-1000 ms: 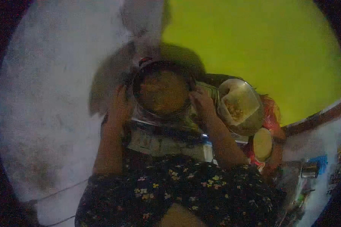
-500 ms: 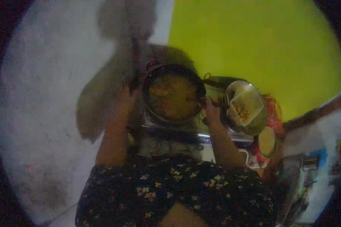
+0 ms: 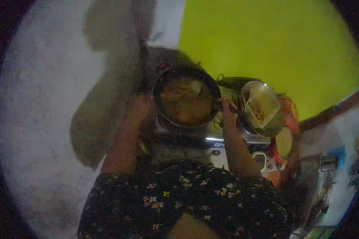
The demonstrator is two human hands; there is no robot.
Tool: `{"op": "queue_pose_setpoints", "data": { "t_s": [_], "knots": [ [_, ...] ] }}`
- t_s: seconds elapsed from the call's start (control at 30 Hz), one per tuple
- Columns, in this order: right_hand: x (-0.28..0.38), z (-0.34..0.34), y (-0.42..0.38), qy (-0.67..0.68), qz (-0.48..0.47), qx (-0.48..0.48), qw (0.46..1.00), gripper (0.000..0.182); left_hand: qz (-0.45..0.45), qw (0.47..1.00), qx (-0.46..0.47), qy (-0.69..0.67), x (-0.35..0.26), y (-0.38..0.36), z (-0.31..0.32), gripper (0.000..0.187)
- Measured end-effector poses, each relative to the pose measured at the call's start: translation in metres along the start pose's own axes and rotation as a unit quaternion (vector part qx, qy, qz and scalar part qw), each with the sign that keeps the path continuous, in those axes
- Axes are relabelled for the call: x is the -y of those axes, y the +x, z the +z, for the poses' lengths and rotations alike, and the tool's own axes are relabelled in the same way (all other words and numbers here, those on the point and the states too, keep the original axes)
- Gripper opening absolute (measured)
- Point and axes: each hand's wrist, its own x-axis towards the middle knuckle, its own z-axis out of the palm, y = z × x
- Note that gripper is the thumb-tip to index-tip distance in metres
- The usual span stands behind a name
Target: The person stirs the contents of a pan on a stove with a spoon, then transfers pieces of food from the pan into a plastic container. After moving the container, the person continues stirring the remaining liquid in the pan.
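A round dark wok (image 3: 185, 113) with brownish-yellow food in it sits on the stove (image 3: 175, 140) in front of me. My right hand (image 3: 228, 109) is closed at the wok's right rim around the dark handle of a cooking spatula (image 3: 237, 111). The handle sticks out to the right of my fist, and a pale rounded patch shows amid the food. My left hand (image 3: 142, 104) is beside the wok's left rim, in deep shadow; its fingers are too dark and blurred to make out.
Right of the wok stands a metal bowl (image 3: 270, 129) with a clear plastic container (image 3: 267, 104) of food bits in it. Beyond it are a red packet (image 3: 290, 111) and a pale yellow round thing (image 3: 284, 142). A yellow-green wall (image 3: 267, 44) rises behind.
The view has shifted slightly, so the wok sits a little further right. The pale patch has appeared in the food near its back, and my right hand has risen slightly.
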Motion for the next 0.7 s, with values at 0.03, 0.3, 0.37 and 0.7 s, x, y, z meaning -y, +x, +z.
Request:
{"op": "queue_pose_setpoints", "data": {
  "t_s": [0.03,0.3,0.37,0.7],
  "knots": [
    [0.006,0.001,-0.003,0.002,0.017,0.000,1.000,0.033,0.009,1.000,-0.029,-0.002,0.005,0.005,0.010,0.064],
    [-0.004,0.024,-0.010,-0.062,-0.405,0.062,0.910,0.024,0.094,0.992,0.030,0.074,0.003,0.001,-0.006,0.066],
    [0.006,0.032,-0.021,-0.028,-0.416,0.094,0.904,0.024,0.062,0.998,-0.012,0.013,0.020,0.024,0.028,0.064],
    [0.026,0.006,-0.010,0.284,-0.171,0.294,0.897,0.008,0.026,0.998,-0.037,-0.042,0.021,0.026,0.030,0.066]
  ]
}}
